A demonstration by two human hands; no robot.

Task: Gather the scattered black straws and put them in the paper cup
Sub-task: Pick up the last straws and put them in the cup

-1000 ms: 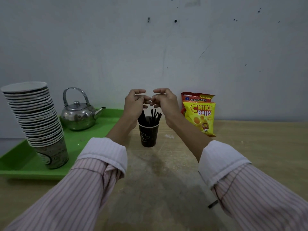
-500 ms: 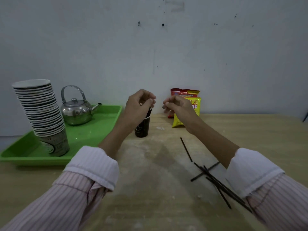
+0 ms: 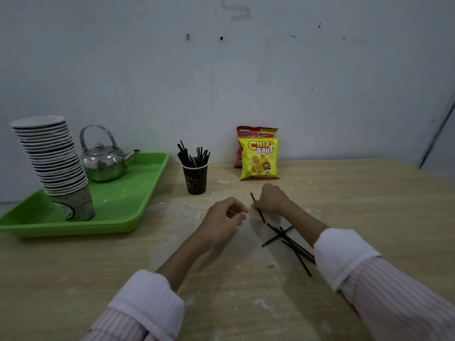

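A dark paper cup (image 3: 195,178) stands upright on the wooden table (image 3: 98,267) with several black straws (image 3: 194,155) sticking out of it. My right hand (image 3: 272,198) rests on the table in front of the cup, its fingers pinching one black straw (image 3: 258,209) that lies flat. Just behind that hand, several more loose black straws (image 3: 291,244) lie crossed in a heap, partly hidden by my right sleeve. My left hand (image 3: 225,217) hovers left of the right one, fingers curled loosely, holding nothing that I can see.
A green tray (image 3: 138,193) at the left carries a tall stack of paper cups (image 3: 53,163) and a steel kettle (image 3: 103,161). Two snack bags (image 3: 259,156) lean against the wall right of the cup.
Both hands have come away from the cup and dropped toward the table. My right hand has gone down onto a loose straw; my left hand has let go at the cup.
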